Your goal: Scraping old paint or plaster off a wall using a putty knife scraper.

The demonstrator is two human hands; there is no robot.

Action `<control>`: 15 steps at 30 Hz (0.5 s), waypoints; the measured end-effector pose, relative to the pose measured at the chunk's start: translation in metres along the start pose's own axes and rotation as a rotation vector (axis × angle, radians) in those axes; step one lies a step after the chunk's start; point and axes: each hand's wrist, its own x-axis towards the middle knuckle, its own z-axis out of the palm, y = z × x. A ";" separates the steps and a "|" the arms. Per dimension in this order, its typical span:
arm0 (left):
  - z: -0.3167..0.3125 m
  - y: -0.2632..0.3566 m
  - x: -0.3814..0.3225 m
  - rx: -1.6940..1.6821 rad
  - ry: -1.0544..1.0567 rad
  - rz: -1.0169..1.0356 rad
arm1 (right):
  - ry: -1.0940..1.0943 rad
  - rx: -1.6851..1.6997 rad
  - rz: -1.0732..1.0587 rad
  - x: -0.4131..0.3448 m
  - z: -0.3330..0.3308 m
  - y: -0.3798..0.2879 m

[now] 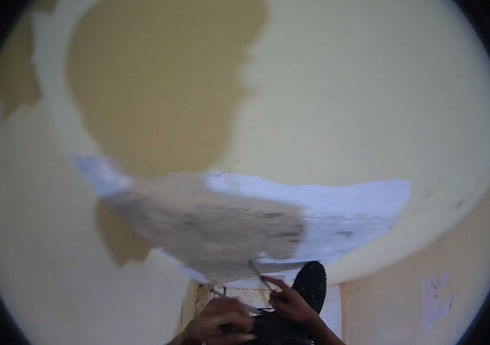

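My left hand, blurred, grips the dark handle of a tool with a long narrow metal blade, seen nearly edge-on; it looks like a wide putty knife. In my right hand is a second putty knife or scraper, its thin blade slanting up and left. That blade appears in front of the lower edge of a white plastered patch on a pale painted surface. Much of the patch's left part is a grey-brown, damp-looking area. Whether either blade touches the surface cannot be told.
A large tan damp-looking stain spreads above the patch. Beside my right hand is a black, shoe-like object with light specks. A beige wall with a whitish blotch lies at lower right. Dark clothing shows at the bottom.
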 end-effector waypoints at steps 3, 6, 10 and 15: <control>-0.007 0.005 0.053 0.421 0.123 0.346 | 0.066 0.129 -0.156 0.022 0.013 -0.036; -0.040 0.006 0.084 0.611 0.175 0.534 | 0.083 -0.149 -0.784 0.068 0.041 -0.063; -0.085 -0.004 0.117 0.847 0.013 0.683 | 0.076 0.236 -0.410 0.079 0.053 -0.084; -0.117 -0.007 0.142 1.013 -0.099 0.783 | -0.187 0.801 -0.114 0.097 0.063 -0.144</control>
